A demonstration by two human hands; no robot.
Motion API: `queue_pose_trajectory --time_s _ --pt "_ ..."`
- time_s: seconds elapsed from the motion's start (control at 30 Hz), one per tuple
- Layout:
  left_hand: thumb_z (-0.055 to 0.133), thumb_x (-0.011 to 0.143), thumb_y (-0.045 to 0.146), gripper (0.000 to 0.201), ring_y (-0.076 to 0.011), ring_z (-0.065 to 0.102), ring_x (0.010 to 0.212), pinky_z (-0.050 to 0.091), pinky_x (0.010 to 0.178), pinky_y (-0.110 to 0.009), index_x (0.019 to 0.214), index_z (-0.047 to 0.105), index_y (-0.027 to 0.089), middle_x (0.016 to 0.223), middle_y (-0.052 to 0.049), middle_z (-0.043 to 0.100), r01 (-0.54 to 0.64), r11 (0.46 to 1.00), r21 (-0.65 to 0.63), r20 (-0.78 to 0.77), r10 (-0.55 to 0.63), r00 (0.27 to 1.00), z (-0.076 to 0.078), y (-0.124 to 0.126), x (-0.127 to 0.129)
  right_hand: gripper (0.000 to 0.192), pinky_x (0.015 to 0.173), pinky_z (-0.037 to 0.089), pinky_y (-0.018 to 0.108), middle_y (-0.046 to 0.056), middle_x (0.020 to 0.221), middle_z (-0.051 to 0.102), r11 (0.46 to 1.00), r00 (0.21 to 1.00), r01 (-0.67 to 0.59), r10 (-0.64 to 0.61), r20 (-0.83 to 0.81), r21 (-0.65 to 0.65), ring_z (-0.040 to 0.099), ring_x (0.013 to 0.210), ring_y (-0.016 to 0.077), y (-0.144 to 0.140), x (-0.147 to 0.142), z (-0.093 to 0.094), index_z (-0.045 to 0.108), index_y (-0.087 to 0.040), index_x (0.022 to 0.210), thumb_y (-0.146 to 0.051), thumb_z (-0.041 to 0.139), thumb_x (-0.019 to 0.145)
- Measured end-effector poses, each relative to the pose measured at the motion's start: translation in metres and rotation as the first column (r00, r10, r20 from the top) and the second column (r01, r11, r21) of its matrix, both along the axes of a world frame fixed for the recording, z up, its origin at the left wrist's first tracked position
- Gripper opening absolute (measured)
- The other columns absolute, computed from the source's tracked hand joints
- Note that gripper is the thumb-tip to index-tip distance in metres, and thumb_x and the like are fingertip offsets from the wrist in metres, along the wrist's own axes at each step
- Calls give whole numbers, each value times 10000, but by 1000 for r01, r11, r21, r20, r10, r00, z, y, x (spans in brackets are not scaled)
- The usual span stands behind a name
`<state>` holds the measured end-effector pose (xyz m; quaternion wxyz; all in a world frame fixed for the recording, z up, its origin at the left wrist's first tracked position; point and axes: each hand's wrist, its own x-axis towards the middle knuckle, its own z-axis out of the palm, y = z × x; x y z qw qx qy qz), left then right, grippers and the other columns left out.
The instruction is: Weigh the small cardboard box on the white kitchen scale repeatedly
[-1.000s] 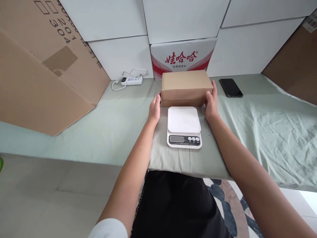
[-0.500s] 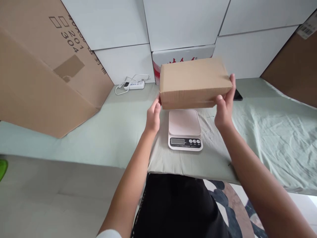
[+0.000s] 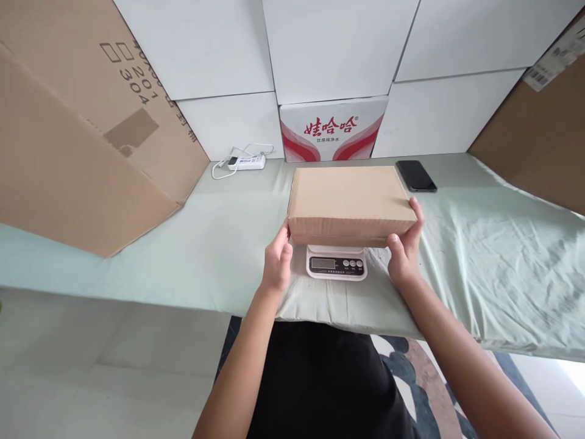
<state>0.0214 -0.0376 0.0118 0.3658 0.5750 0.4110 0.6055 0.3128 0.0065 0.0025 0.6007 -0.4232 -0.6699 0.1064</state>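
While the cardboard box is over the white scale, your left hand and right hand grip the box's ends, so release isn't done and I can't tell whether it's seated.

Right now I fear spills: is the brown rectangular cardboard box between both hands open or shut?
Shut, as far as visible: the cardboard box shows a flat, unbroken top, no raised flap.

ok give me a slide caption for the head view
Left hand and right hand hold a box over a scale, phone lying farther back.
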Motion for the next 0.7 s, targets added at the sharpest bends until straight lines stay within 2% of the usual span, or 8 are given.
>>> queue_pose_trajectory --time_s 0.23,0.47,0.57,0.7 --pt "469 1057 789 846 -394 531 1662 489 1361 -539 1661 572 205 1724 -177 611 -20 1000 15 -32 20 999 -1 -2 0 824 1391 280 769 127 1748 426 1000 1000 10 -10 25 5 388 1669 433 2 1 -1 323 -346 1720 -744 520 1026" --pt "470 1054 796 843 -412 510 1673 484 1370 -563 1656 581 217 1714 -183 620 -23 999 25 -49 24 999 -2 -3 -1 842 1350 349 754 130 1749 416 1000 1000 -5 6 26 -24 418 1638 426 3 3 -3 310 -355 1730 -754 522 1019" --pt "494 1043 802 874 -400 451 1710 429 1413 -552 1691 537 218 1785 -174 535 -59 998 38 -45 61 997 -4 -1 -1 888 1288 410 759 150 1712 436 1000 1000 18 -19 -16 -17 431 1612 442 4 2 -3 315 -350 1731 -804 509 992" --pt "493 1033 816 912 -360 345 1763 358 1456 -508 1736 469 236 1859 -135 418 -139 988 63 1 139 990 -6 1 -3 916 1193 488 739 151 1611 524 1000 996 28 -27 -88 8 524 1517 442 6 1 -4 293 -387 1747 -849 462 973"
